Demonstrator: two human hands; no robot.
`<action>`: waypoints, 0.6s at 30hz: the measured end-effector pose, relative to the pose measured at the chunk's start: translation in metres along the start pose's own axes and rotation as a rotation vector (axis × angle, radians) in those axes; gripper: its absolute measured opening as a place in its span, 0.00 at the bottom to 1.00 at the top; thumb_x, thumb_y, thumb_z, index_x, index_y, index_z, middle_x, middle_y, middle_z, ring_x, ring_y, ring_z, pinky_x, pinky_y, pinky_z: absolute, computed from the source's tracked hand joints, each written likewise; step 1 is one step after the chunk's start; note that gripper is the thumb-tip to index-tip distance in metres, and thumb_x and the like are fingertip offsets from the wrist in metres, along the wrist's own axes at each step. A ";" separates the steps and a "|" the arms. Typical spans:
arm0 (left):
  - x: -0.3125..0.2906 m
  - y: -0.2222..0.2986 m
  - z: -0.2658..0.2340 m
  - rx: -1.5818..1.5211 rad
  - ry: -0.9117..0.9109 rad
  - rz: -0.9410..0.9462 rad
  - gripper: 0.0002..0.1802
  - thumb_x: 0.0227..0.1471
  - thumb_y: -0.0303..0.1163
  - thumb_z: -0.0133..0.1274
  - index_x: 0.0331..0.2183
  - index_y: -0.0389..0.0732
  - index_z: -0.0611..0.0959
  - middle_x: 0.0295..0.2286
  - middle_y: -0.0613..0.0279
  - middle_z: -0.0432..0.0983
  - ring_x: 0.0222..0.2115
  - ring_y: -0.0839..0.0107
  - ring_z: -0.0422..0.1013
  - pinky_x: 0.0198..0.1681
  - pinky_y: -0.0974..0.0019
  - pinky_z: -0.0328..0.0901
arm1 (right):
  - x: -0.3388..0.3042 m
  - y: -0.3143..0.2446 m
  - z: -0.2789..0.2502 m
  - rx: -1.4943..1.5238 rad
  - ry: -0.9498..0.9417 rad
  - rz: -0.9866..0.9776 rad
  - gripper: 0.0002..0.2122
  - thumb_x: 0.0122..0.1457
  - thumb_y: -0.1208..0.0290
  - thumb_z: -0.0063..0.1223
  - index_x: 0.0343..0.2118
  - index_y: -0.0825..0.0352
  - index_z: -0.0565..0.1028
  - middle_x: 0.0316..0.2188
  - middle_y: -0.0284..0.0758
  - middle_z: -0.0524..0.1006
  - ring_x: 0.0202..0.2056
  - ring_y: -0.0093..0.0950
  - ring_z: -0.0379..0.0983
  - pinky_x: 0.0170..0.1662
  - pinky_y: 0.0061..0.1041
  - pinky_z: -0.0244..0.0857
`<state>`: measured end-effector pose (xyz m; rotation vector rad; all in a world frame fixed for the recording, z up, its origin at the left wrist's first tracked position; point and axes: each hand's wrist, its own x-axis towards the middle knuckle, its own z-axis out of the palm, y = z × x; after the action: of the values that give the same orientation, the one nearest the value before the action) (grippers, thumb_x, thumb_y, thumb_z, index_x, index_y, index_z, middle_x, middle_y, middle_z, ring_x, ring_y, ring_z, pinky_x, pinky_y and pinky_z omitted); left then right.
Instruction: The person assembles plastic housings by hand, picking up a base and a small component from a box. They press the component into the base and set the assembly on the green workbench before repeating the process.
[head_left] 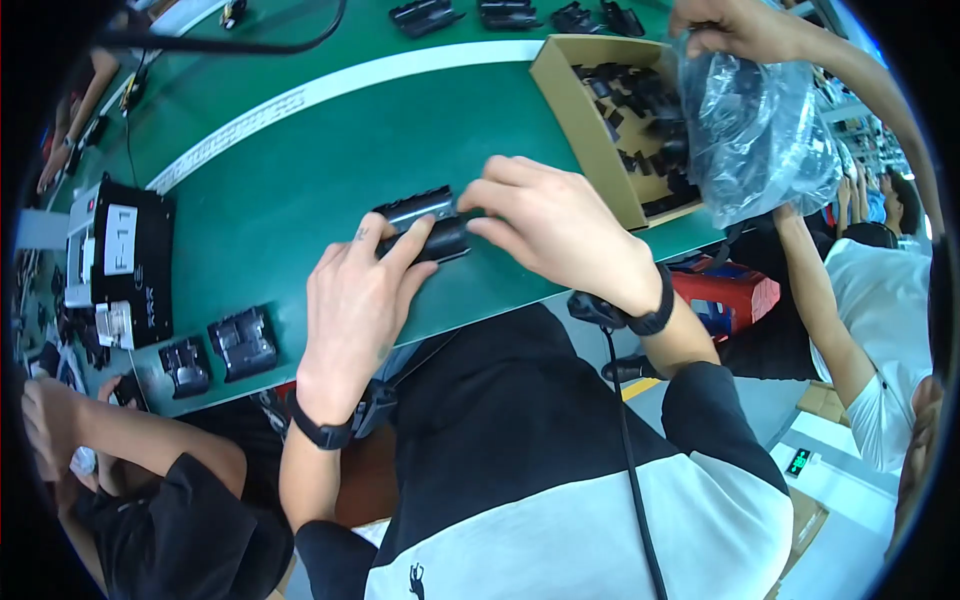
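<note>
Your left hand [360,290] is closed on a black casing [432,228], its fingers lying over the top and its thumb along the near side. The casing is on the green table [255,205], to the left of the cardboard box [580,135] and a little nearer to you than the box's middle. Your right hand [560,215] is between the casing and the box, its fingers bent and its thumb drawn in toward them at the casing's right end. You cannot tell whether those fingertips pinch a small piece or only touch the casing. You wear a black band on each wrist.

Inside the box lie many small black pieces [640,100]. Over the box's right side hangs a clear plastic bag [765,140], gripped at its top by a co-worker's hand [722,30]. Beyond the box, toward its left, more black parts [425,16] stand in a row, and a white strip [390,72] runs leftward from the box's far left corner. Well to the left of the box stands a black machine [125,260]; two more casings [243,342] rest near the table edge, left of the box and nearer to you.
</note>
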<state>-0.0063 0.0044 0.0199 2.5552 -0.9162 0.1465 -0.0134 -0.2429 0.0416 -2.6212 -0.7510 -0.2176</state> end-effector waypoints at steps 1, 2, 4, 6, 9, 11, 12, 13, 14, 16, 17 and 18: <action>0.001 0.003 -0.002 0.004 0.010 0.008 0.19 0.57 0.35 0.67 0.51 0.48 0.87 0.38 0.58 0.76 0.32 0.56 0.78 0.39 0.55 0.73 | -0.008 0.006 -0.010 0.017 0.036 0.085 0.06 0.62 0.74 0.64 0.40 0.67 0.81 0.37 0.39 0.78 0.42 0.39 0.79 0.43 0.38 0.75; 0.001 0.005 -0.004 0.048 -0.012 0.018 0.19 0.57 0.35 0.67 0.50 0.48 0.87 0.38 0.57 0.77 0.32 0.56 0.79 0.39 0.56 0.73 | -0.018 0.013 -0.021 0.035 0.072 0.169 0.06 0.63 0.74 0.63 0.41 0.67 0.81 0.37 0.40 0.78 0.42 0.39 0.79 0.43 0.38 0.75; 0.007 0.009 -0.006 0.134 -0.057 0.039 0.18 0.57 0.35 0.67 0.50 0.48 0.87 0.37 0.56 0.78 0.32 0.55 0.80 0.39 0.56 0.73 | -0.037 0.034 -0.041 0.044 0.120 0.253 0.07 0.63 0.75 0.62 0.43 0.68 0.81 0.38 0.40 0.79 0.41 0.40 0.79 0.43 0.38 0.75; 0.026 0.009 -0.014 0.134 -0.094 0.077 0.18 0.57 0.35 0.67 0.49 0.48 0.87 0.38 0.55 0.79 0.32 0.54 0.80 0.39 0.55 0.74 | -0.057 0.065 -0.051 -0.050 0.259 0.522 0.12 0.62 0.74 0.62 0.48 0.67 0.81 0.41 0.43 0.81 0.41 0.45 0.81 0.46 0.40 0.76; 0.054 -0.003 -0.020 0.143 -0.201 0.113 0.17 0.57 0.34 0.66 0.49 0.48 0.87 0.38 0.53 0.80 0.34 0.52 0.81 0.39 0.53 0.75 | -0.076 0.082 -0.045 -0.293 0.175 0.569 0.14 0.61 0.72 0.64 0.49 0.66 0.81 0.41 0.45 0.82 0.42 0.48 0.81 0.47 0.43 0.75; 0.079 -0.024 -0.019 0.131 -0.101 0.018 0.15 0.59 0.34 0.64 0.48 0.47 0.86 0.40 0.51 0.81 0.37 0.48 0.82 0.41 0.48 0.76 | -0.076 0.083 -0.046 -0.405 0.121 0.582 0.15 0.61 0.72 0.64 0.50 0.66 0.81 0.41 0.45 0.82 0.43 0.50 0.81 0.48 0.44 0.75; 0.091 -0.038 -0.016 0.121 -0.047 -0.015 0.17 0.60 0.34 0.63 0.51 0.47 0.85 0.44 0.50 0.81 0.39 0.46 0.82 0.43 0.47 0.76 | -0.071 0.084 -0.048 -0.431 0.050 0.612 0.15 0.61 0.71 0.64 0.51 0.66 0.81 0.42 0.46 0.82 0.45 0.50 0.81 0.48 0.45 0.75; 0.102 -0.051 -0.012 0.128 -0.001 -0.060 0.19 0.62 0.34 0.61 0.54 0.47 0.84 0.48 0.49 0.82 0.41 0.44 0.81 0.45 0.45 0.76 | -0.064 0.091 -0.048 -0.438 -0.020 0.631 0.16 0.60 0.71 0.65 0.51 0.66 0.81 0.44 0.47 0.82 0.47 0.51 0.80 0.49 0.45 0.75; 0.107 -0.062 -0.009 0.136 0.001 -0.073 0.19 0.62 0.34 0.61 0.54 0.47 0.84 0.48 0.49 0.82 0.41 0.44 0.81 0.45 0.45 0.76 | -0.059 0.090 -0.048 -0.463 -0.091 0.652 0.17 0.60 0.70 0.65 0.52 0.65 0.81 0.45 0.47 0.82 0.49 0.51 0.80 0.49 0.46 0.74; 0.111 -0.081 -0.005 0.215 0.175 -0.057 0.22 0.63 0.34 0.60 0.58 0.48 0.83 0.53 0.49 0.80 0.45 0.44 0.80 0.46 0.46 0.76 | -0.056 0.094 -0.048 -0.454 -0.113 0.652 0.17 0.60 0.70 0.65 0.52 0.66 0.81 0.45 0.48 0.82 0.48 0.51 0.80 0.49 0.46 0.75; 0.107 -0.089 -0.007 0.259 0.262 -0.051 0.23 0.64 0.34 0.60 0.60 0.49 0.82 0.55 0.49 0.79 0.47 0.44 0.80 0.47 0.46 0.76 | -0.055 0.098 -0.048 -0.451 -0.133 0.665 0.16 0.60 0.70 0.64 0.52 0.66 0.81 0.45 0.49 0.83 0.48 0.51 0.81 0.49 0.46 0.75; 0.096 -0.096 -0.012 0.275 0.264 -0.074 0.23 0.64 0.34 0.60 0.60 0.49 0.82 0.55 0.49 0.79 0.47 0.44 0.80 0.47 0.46 0.76 | -0.052 0.100 -0.046 -0.447 -0.155 0.674 0.16 0.61 0.70 0.64 0.51 0.66 0.82 0.44 0.50 0.83 0.48 0.51 0.81 0.49 0.46 0.75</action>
<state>0.1295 0.0205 0.0199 2.7247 -0.7422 0.6104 -0.0055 -0.3647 0.0362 -3.1623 0.1987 0.0216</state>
